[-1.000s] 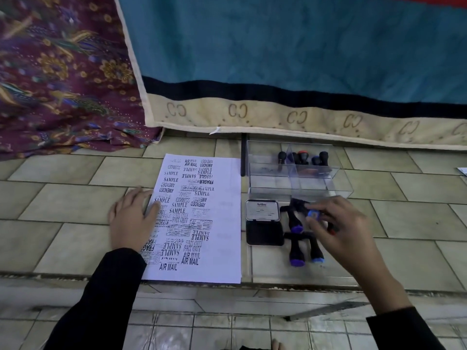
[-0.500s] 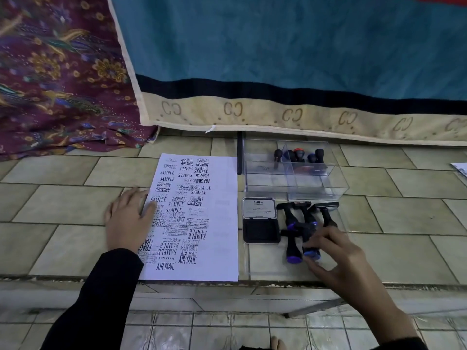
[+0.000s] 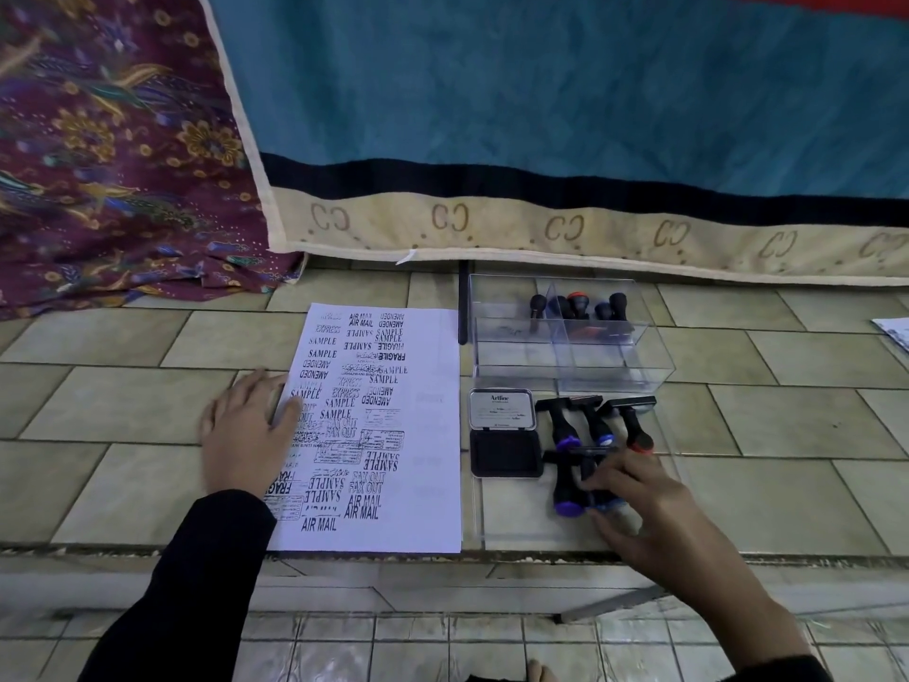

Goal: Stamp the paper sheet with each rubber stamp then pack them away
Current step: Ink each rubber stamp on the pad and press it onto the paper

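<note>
White paper sheet covered in black prints, maroon floral cloth, teal blanket with black band, beige border.

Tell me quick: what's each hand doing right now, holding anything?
Left hand: open, resting flat on the left edge of the paper sheet.
Right hand: closed, its fingers curled round the blue-capped stamp.

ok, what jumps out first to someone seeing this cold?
The paper sheet at centre, crowded with black imprints like SAMPLE and AIR MAIL, with the left hand flat on its left edge. To its right, the right hand pinches a blue-capped rubber stamp beside the open ink pad; behind them a clear compartment box holds more stamps.
</note>
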Motion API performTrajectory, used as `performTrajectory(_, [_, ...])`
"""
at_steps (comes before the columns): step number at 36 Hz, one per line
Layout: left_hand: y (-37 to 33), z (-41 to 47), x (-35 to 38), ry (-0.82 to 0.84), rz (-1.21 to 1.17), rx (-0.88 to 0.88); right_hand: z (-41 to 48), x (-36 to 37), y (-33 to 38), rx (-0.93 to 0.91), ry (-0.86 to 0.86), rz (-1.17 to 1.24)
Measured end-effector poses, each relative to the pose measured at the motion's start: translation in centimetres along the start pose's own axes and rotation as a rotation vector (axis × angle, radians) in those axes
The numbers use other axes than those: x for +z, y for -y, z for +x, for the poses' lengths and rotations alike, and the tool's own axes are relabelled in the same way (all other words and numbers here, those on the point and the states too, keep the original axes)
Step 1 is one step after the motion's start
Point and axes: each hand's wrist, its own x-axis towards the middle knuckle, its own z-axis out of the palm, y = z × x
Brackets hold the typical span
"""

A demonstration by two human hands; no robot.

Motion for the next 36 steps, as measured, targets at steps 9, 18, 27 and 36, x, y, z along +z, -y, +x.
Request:
performTrajectory(9, [0.1, 0.0, 0.1, -0.012, 0.013, 0.0, 2.2, -1.7, -0.2, 0.001, -0.061, 0.033])
performTrajectory(18, [-0.2, -0.1, -0.1, -0.019, 0.028, 0.006, 15.2, -2.4, -2.5, 0.23, -0.247, 0.007])
performTrajectory(27, [-0.1, 0.0, -0.1, -0.01, 0.018, -0.002, 24.0, 1.0, -4.2, 0.409, 0.054, -0.283])
performTrajectory(36, [-0.2, 0.0, -0.4, 0.005, 0.007, 0.014, 25.5, 2.7, -2.7, 0.414, 0.142, -0.683])
